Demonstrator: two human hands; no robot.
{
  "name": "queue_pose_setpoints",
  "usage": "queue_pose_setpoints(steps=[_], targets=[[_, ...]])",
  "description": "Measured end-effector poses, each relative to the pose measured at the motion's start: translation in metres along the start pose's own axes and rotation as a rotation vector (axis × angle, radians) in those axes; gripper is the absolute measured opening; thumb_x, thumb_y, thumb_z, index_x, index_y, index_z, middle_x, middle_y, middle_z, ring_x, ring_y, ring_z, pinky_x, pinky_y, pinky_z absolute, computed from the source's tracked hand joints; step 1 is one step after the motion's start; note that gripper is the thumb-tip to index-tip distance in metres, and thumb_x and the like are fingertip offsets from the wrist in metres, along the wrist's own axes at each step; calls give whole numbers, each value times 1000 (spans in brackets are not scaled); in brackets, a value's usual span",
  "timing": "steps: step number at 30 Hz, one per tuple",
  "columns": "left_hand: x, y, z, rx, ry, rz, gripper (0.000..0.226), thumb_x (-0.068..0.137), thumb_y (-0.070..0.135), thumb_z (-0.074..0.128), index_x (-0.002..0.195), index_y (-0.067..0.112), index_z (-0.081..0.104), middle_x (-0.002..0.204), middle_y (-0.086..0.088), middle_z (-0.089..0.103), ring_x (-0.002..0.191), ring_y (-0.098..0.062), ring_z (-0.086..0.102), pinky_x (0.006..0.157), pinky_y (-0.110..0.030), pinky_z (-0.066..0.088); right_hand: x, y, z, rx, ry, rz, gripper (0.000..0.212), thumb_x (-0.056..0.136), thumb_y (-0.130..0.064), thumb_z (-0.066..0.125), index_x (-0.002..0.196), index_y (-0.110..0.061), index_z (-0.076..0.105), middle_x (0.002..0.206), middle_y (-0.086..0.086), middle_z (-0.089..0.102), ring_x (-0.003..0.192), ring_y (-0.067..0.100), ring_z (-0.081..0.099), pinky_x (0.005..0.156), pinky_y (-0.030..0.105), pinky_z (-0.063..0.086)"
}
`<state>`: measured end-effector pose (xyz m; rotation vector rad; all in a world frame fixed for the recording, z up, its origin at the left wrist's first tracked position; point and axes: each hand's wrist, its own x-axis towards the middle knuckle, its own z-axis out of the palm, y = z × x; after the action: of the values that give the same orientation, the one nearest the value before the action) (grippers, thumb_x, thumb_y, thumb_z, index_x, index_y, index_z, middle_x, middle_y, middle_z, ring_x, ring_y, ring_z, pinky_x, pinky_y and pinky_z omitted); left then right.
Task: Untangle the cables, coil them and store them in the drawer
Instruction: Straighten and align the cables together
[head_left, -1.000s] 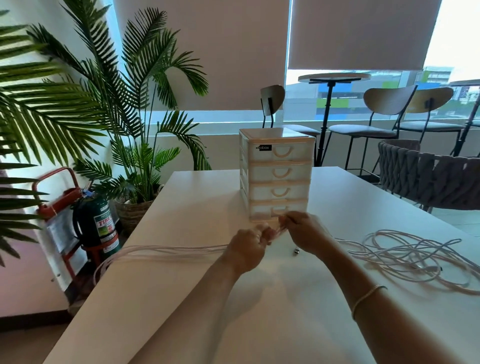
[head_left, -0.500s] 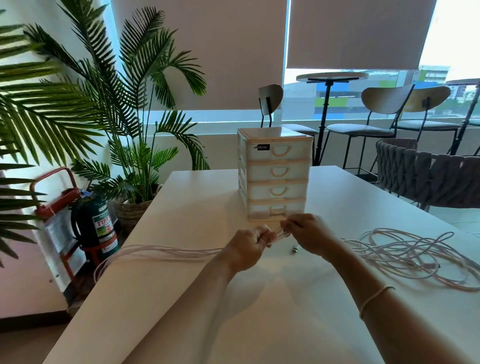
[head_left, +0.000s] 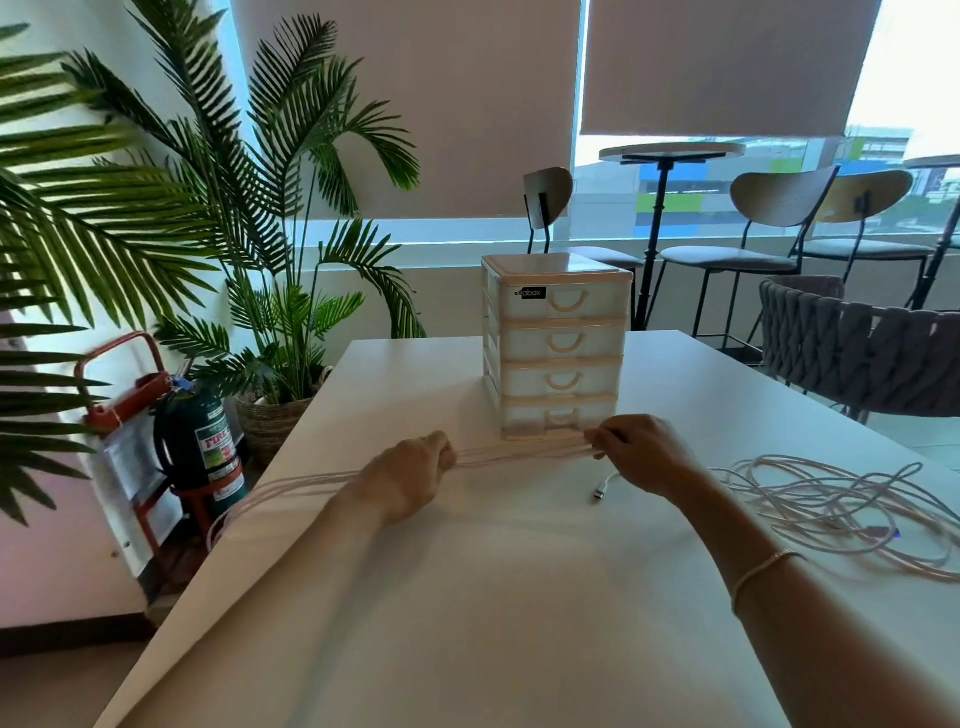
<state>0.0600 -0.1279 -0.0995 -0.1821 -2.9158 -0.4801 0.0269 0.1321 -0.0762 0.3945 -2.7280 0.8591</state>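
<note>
Since the earlier frames, both hands have been drawn apart, so a longer stretch of cable is now held taut between them. Left of the table (head_left: 467, 623), a palm (head_left: 171, 182) and a fire extinguisher (head_left: 200, 441) are seen. Several cable strands (head_left: 291, 486) are trailed over the table's left edge. The left hand (head_left: 410, 478) is curled round the cable bundle (head_left: 519, 451), knuckles up. The bundle is stretched rightward, just in front of the drawer unit (head_left: 558, 345), all four drawers closed. The right hand (head_left: 641, 457) pinches the bundle's other end. A plug (head_left: 600, 491) lies on the table just below that hand. Further right, a loose tangle (head_left: 841, 509) of cable rests on the table. A bracelet (head_left: 763, 571) is worn on the right wrist.
</note>
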Motion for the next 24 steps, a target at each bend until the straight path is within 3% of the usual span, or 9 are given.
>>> queue_pose_setpoints(steps=[3,9,15,18,20,22,24], targets=[[-7,-33,-9,83,-53,-98,23,99,24,40,111,8,50,116,-15,61,104,-29,58,86,-34,43,2,7,-9,-50,12,24,30,95,-25,46,93,-8,71,98,7,71,85,19,56,68,25,37],[-17,-61,-22,162,-25,-134,15,99,19,36,104,10,46,111,-12,59,99,-29,56,85,-36,44,8,2,-7,-84,28,-5,33,96,-26,44,94,-6,70,98,9,70,90,24,59,72,28,38],[-58,-131,-46,359,61,-419,18,97,14,31,91,14,48,109,-11,61,97,-28,57,86,-35,45,9,19,-25,-146,123,51,36,96,-27,43,87,-3,69,96,17,68,91,32,58,71,31,34],[-57,-127,-49,593,45,-484,23,97,16,32,105,15,54,117,-10,59,107,-25,54,91,-36,43,9,13,-15,-107,116,46,34,96,-27,44,86,-6,69,96,14,69,92,30,58,72,30,35],[-48,-111,-52,632,-22,-571,30,96,15,33,118,15,52,127,-10,53,117,-26,47,97,-38,39,10,9,-13,-78,121,47,33,96,-27,44,87,-6,69,97,12,70,93,30,59,77,32,39],[-33,-87,-55,556,-68,-528,37,92,9,36,128,14,46,136,-12,45,125,-29,41,102,-40,36,10,8,-16,-59,130,55,33,95,-28,45,87,-7,69,96,12,71,92,30,59,79,34,41],[-16,-54,-55,334,-94,-355,46,90,8,43,135,18,41,143,-9,38,132,-27,34,107,-36,31,10,9,-19,-38,134,55,34,95,-29,46,88,-7,70,94,11,71,90,29,59,78,34,43]])
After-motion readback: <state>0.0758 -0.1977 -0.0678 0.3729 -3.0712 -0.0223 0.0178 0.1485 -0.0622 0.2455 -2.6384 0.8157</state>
